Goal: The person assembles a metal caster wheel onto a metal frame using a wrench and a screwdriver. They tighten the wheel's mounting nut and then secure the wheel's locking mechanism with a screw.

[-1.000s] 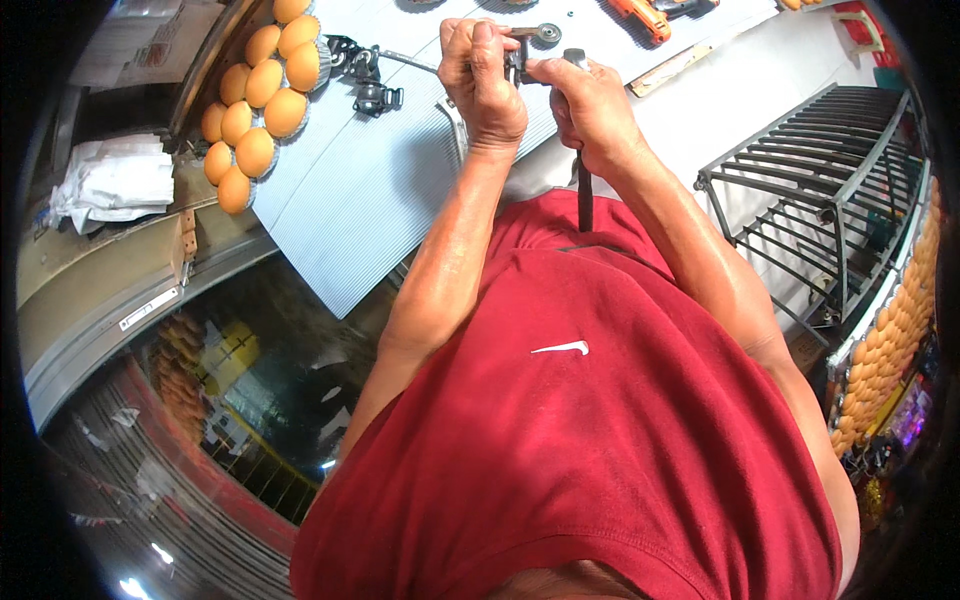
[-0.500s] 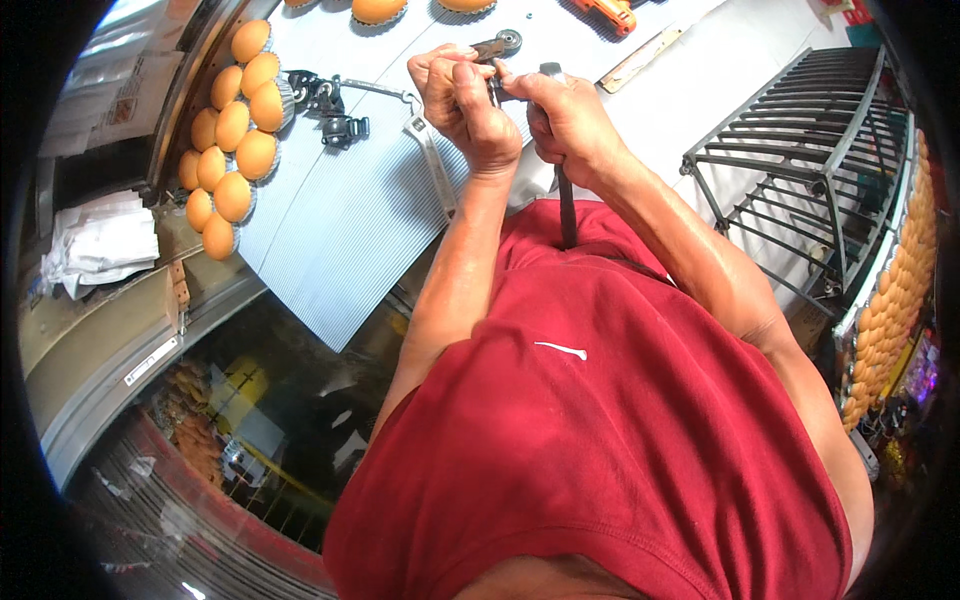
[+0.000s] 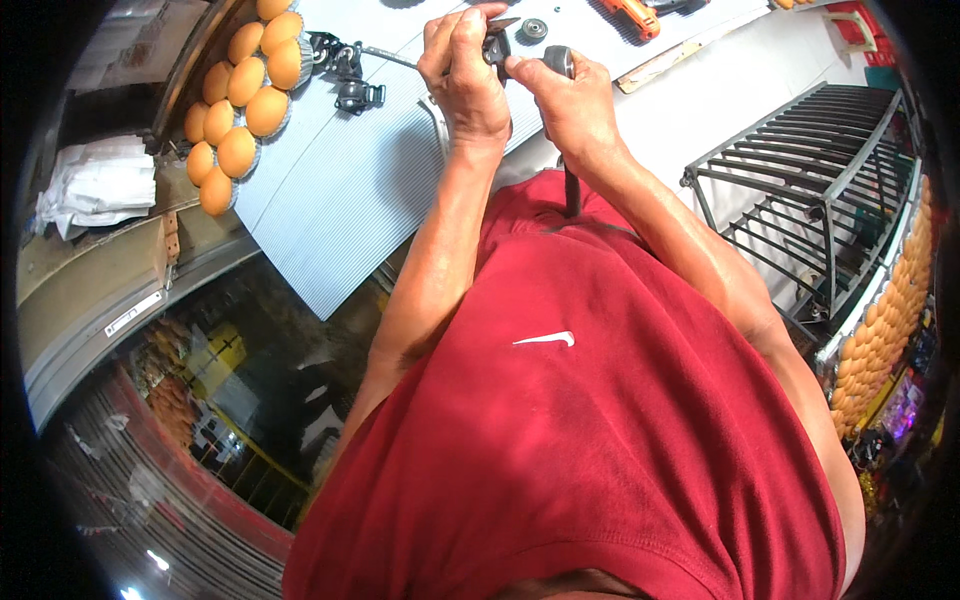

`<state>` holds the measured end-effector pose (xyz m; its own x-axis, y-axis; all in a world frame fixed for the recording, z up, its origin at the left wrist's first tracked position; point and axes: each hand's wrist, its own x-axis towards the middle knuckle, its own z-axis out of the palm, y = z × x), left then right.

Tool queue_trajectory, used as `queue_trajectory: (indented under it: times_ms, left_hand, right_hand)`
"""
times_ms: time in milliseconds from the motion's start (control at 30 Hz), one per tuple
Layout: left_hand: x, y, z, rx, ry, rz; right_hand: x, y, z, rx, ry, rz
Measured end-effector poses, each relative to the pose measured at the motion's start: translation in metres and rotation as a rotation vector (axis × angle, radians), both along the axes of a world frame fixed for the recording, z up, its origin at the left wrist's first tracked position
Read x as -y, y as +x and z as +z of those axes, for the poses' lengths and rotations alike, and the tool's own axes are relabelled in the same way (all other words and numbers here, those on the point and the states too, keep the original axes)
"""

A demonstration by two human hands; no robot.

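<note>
My left hand (image 3: 466, 80), near the far part of the board, is closed on a small black bracket-like part (image 3: 497, 52). A pointed dark piece (image 3: 502, 24) juts out by its fingertips. My right hand (image 3: 582, 112) is wrapped round a long dark hammer-like tool with a round end (image 3: 559, 62); its shaft (image 3: 572, 190) runs down toward my lap. The right thumb touches or nearly touches the black part. Just beyond lies a small wheel (image 3: 535, 28). Left of my hands sit black casters (image 3: 358, 97), and a wrench (image 3: 437, 118) is partly hidden by my left forearm.
A pale ribbed board (image 3: 330, 200) covers the work surface. Domed golden cakes in foil cups (image 3: 237, 152) line its left side. An orange power tool (image 3: 632, 16) lies at the far right. A black metal rack (image 3: 815, 180) stands right, and white bags (image 3: 97, 185) lie left.
My view has shifted. The tool's round end is now turned more into sight above my right hand, and the black part shows more plainly between my hands.
</note>
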<state>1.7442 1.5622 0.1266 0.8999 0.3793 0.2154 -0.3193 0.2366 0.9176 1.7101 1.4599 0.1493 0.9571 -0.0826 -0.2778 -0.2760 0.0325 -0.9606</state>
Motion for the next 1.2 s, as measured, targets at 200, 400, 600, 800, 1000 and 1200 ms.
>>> queue_trajectory:
  times_ms: [200,400,600,800,1000,1200]
  left_hand:
    - [0.000,0.012,-0.015,-0.030,0.000,0.046]
    - [0.004,0.008,-0.018,-0.069,0.289,0.090]
    - [0.001,0.016,-0.017,-0.363,-0.212,-0.145]
    - [-0.067,0.033,-0.020,-0.843,-0.478,-0.658]
    - [-0.062,0.032,0.030,-0.527,-0.392,-0.547]
    - [-0.056,0.033,0.056,0.292,0.438,-0.012]
  right_hand:
    - [0.001,0.004,-0.018,0.078,-0.087,-0.035]
    - [0.004,0.005,-0.020,0.118,-0.123,-0.061]
    - [0.001,0.006,-0.018,0.137,-0.198,-0.031]
    - [-0.023,-0.004,0.005,0.514,-0.632,0.242]
    - [-0.018,0.018,0.050,0.742,-0.540,0.345]
    - [-0.032,0.024,0.065,-0.345,0.502,0.098]
